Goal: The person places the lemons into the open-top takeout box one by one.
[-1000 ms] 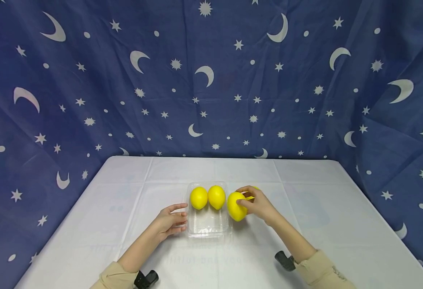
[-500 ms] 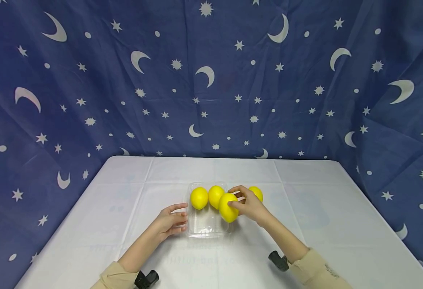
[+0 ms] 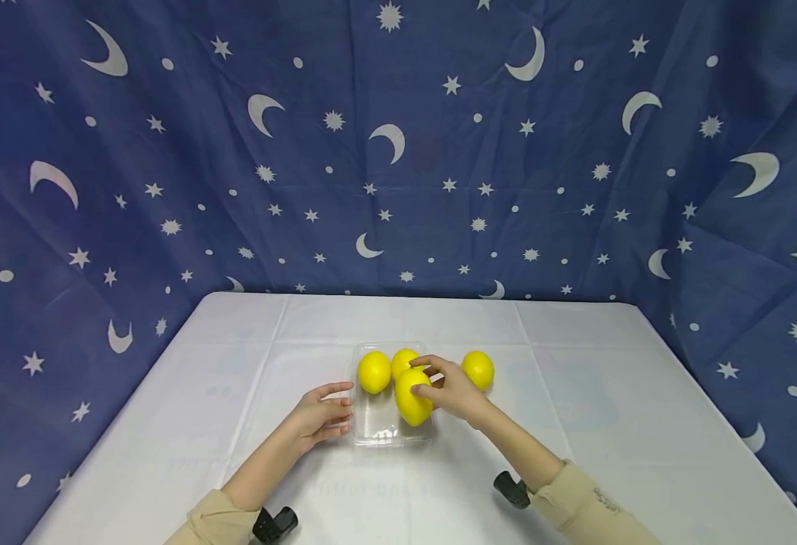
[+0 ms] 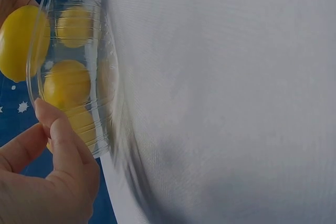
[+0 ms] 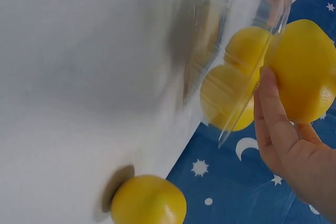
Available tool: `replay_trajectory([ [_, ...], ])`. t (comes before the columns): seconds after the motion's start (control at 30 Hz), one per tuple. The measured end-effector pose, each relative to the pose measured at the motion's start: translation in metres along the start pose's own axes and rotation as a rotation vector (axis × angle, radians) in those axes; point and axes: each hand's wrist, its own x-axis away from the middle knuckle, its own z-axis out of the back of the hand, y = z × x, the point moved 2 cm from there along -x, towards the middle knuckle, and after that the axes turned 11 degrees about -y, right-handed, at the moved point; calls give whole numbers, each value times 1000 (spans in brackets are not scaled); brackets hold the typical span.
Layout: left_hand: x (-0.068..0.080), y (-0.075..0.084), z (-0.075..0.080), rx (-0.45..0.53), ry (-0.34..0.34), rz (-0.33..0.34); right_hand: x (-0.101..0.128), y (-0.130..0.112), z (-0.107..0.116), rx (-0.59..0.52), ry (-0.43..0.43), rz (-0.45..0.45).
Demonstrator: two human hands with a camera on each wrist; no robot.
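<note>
A clear plastic tray (image 3: 376, 431) sits mid-table with two lemons at its far end, one on the left (image 3: 374, 372) and one on the right (image 3: 403, 358). My right hand (image 3: 447, 389) grips a third lemon (image 3: 412, 397) just over the tray's right side; the right wrist view shows it (image 5: 304, 69) beside the tray's rim (image 5: 257, 72). A fourth lemon (image 3: 477, 369) lies on the table to the right. My left hand (image 3: 323, 415) steadies the tray's left edge, with the fingers (image 4: 58, 145) curled on the rim (image 4: 37, 61).
A white cloth covers the table (image 3: 575, 424), which ends at a blue backdrop with stars and moons (image 3: 398, 151). The loose lemon (image 5: 148, 200) lies just behind my right hand.
My right hand has carried its lemon leftwards from beside the tray to over the tray's right side, uncovering the fourth lemon on the table. The left hand has stayed on the tray.
</note>
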Motion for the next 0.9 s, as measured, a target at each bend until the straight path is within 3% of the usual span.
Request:
replay_trajectory([
  [0.67,-2,0,1,-15,21,14,-15,-8,-30,152,-31,116],
  [0.9,-2,1,0,-18,12,13,-17,-7,-37,155,-36,132],
])
